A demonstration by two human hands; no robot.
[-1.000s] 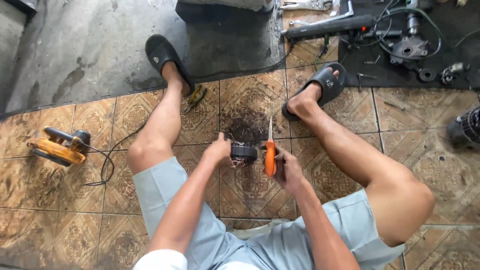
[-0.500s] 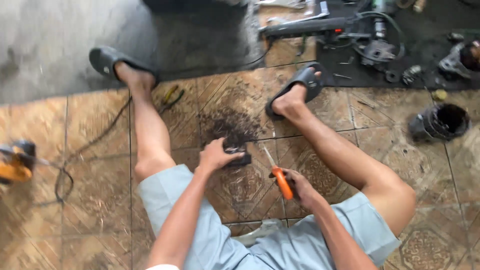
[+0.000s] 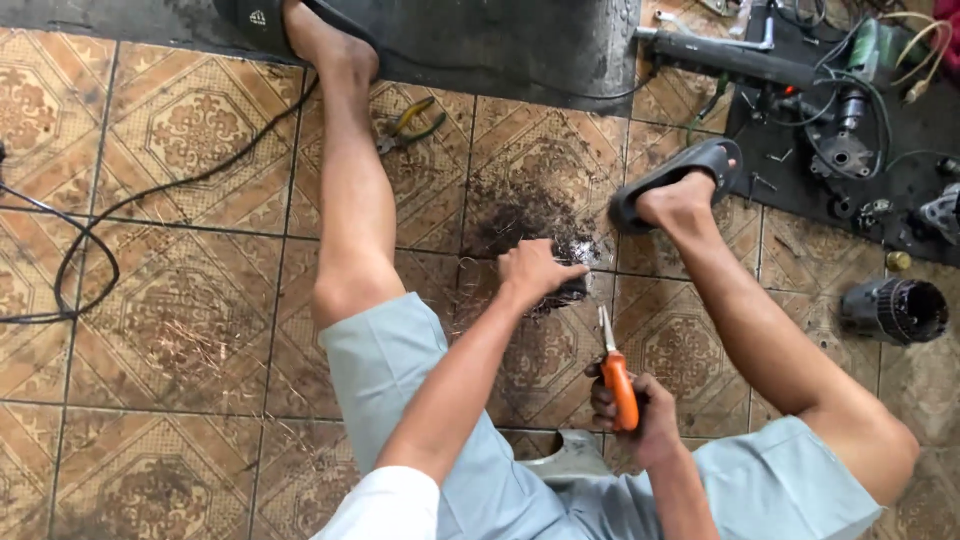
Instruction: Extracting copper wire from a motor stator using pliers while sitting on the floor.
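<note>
The dark metal part (image 3: 565, 290) lies on the tiled floor (image 3: 180, 330) between the feet, pinned under the left hand (image 3: 535, 272), whose grip is clenched on it. Just nearer the body, the right hand (image 3: 632, 415) grasps an orange-handled screwdriver (image 3: 617, 375), its tip pointing toward the part.

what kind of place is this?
Likely an informal repair workshop for power tools, worked on a tiled floor. Clues: dismantled motor parts on a dark mat, pliers lying loose, and the right hand holding an orange-handled screwdriver.
</note>
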